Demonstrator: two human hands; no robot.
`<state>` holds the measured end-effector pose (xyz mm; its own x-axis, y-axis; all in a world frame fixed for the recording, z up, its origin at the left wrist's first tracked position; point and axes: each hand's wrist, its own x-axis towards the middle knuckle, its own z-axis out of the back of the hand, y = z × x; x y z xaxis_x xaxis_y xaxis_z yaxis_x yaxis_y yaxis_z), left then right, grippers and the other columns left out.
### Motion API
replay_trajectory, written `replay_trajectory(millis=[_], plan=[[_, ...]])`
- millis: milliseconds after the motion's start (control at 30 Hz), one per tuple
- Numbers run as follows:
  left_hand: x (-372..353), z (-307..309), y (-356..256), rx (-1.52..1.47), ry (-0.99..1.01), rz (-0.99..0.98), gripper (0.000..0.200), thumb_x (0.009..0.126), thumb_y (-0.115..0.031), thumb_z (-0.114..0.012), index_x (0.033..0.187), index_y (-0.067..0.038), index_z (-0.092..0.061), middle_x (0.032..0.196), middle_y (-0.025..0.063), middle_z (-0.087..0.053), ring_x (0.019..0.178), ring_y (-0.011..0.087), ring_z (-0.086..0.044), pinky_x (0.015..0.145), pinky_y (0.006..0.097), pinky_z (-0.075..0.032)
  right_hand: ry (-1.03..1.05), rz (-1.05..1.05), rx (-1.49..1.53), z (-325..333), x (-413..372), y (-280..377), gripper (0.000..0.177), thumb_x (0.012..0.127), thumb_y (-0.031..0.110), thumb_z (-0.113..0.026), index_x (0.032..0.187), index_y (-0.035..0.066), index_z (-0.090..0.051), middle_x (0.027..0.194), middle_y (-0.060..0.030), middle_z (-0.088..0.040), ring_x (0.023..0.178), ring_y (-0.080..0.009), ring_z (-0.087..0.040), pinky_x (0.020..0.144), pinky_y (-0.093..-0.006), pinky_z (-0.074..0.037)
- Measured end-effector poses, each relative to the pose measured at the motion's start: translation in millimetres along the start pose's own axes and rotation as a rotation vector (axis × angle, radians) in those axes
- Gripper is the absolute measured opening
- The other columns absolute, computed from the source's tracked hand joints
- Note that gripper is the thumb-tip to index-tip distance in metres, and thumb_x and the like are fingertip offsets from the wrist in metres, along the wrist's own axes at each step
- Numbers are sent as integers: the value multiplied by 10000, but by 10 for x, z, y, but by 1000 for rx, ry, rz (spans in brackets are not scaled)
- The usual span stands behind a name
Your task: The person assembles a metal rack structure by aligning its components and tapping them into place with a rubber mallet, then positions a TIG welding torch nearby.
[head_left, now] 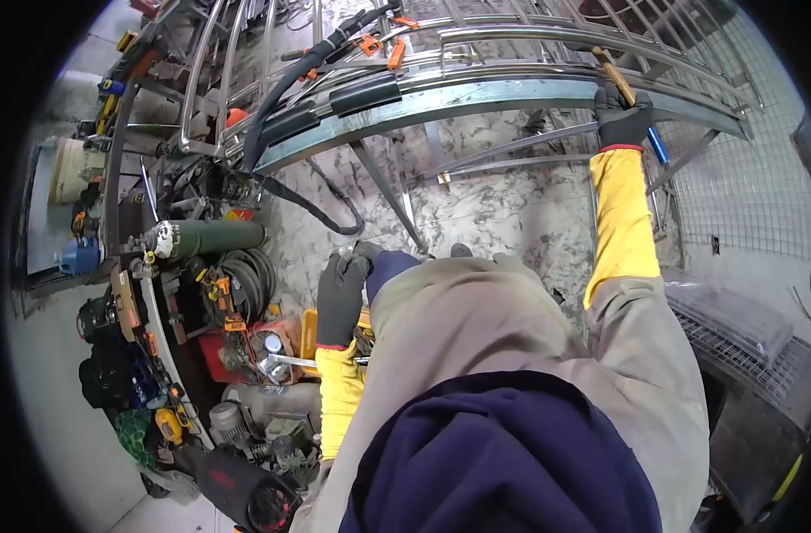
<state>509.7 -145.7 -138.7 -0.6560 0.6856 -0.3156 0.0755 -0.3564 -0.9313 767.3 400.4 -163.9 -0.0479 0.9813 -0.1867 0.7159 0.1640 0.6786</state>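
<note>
My right hand [622, 120], in a dark glove with a yellow sleeve, is closed around a hammer-like tool [615, 75] with a wooden-coloured upper part and a blue lower end. It is at the right part of the metal frame [503, 93], whose polished tubes lie along its top. My left hand [341, 298], gloved the same way, hangs low beside my leg, left of centre. Its fingers point up the view and are partly bunched, and whether anything is in them does not show.
Orange clamps [396, 53] and a black cable [290, 96] lie on the frame. A green gas cylinder [219, 237], a coiled hose [250, 280] and an air compressor [267, 401] stand at left. Wire mesh [743, 338] is at right.
</note>
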Motion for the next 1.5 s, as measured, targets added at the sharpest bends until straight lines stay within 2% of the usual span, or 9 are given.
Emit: replay_trajectory(millis=[267, 333, 400, 767, 1200, 1300, 1400, 1433, 1500], plan=[[-8, 16, 110, -143, -42, 62, 186, 1031, -143, -609, 1079, 28, -666, 989, 43, -698, 894, 118, -625, 829, 283, -518, -73, 200, 142, -16, -182, -182, 645, 987, 575, -616, 1312, 20, -564, 1179, -187, -640, 1106, -321, -644, 1032, -520, -541], [21, 7, 58, -109, -21, 51, 181, 1029, -140, -612, 1080, 23, -668, 989, 40, -697, 896, 117, -626, 829, 283, -516, -69, 170, 125, 159, -145, -235, 675, 971, 604, -642, 1336, 43, -551, 1208, -181, -628, 1134, -309, -640, 1029, -512, -543], [45, -5, 0, -74, -3, 44, 176, 1028, -138, -614, 1081, 19, -670, 988, 38, -696, 897, 117, -626, 829, 282, -513, -109, 96, 178, 277, -115, -281, 650, 976, 510, -657, 1384, 19, -533, 1377, -243, -564, 1324, -397, -551, 1139, -605, -450], [149, -49, -49, -15, 67, 33, 183, 1029, -149, -627, 1075, 18, -687, 952, 23, -698, 866, 103, -613, 801, 274, -502, -30, -31, 420, 315, -141, -284, 727, 928, 529, -695, 1408, 13, -515, 1453, -235, -545, 1370, -385, -525, 1118, -614, -454], [150, 39, 38, -63, 68, 31, 266, 1050, -184, -627, 1178, 43, -680, 1031, 61, -723, 926, 142, -665, 907, 324, -544, -25, -52, 262, 133, -417, -297, 721, 952, 539, -692, 1443, 47, -502, 1480, -174, -496, 1368, -362, -511, 1170, -570, -417], [169, 94, 28, -63, 39, 27, 270, 1049, -186, -626, 1182, 43, -682, 1025, 65, -725, 928, 141, -665, 907, 316, -540, -67, 57, 69, 34, -733, -402, 652, 989, 492, -672, 1439, 51, -503, 1440, -160, -513, 1359, -362, -514, 1147, -524, -438], [176, 166, -204, -24, 9, 32, 235, 1051, -159, -617, 1141, 50, -675, 1022, 56, -712, 920, 122, -641, 863, 290, -523, -184, 396, -519, -99, -1095, -631, 408, 1009, 293, -681, 1306, 23, -610, 1242, -100, -629, 1138, -250, -627, 1010, -344, -491], [195, 185, -311, -40, -16, -10, 243, 1052, -163, -615, 1153, 51, -672, 1028, 57, -709, 927, 124, -642, 870, 293, -521, -159, 568, -488, -183, -1164, -731, 319, 982, 171, -698, 1253, 10, -648, 1162, -90, -661, 1027, -194, -628, 950, -321, -498], [211, 241, -633, 18, -63, -54, 275, 1055, -165, -608, 1213, 54, -659, 1052, 67, -702, 960, 131, -644, 896, 300, -516, -100, 695, -636, -329, -1282, -848, 331, 963, 157, -720, 1251, 9, -651, 1165, -100, -660, 1018, -196, -623, 931, -334, -501]])
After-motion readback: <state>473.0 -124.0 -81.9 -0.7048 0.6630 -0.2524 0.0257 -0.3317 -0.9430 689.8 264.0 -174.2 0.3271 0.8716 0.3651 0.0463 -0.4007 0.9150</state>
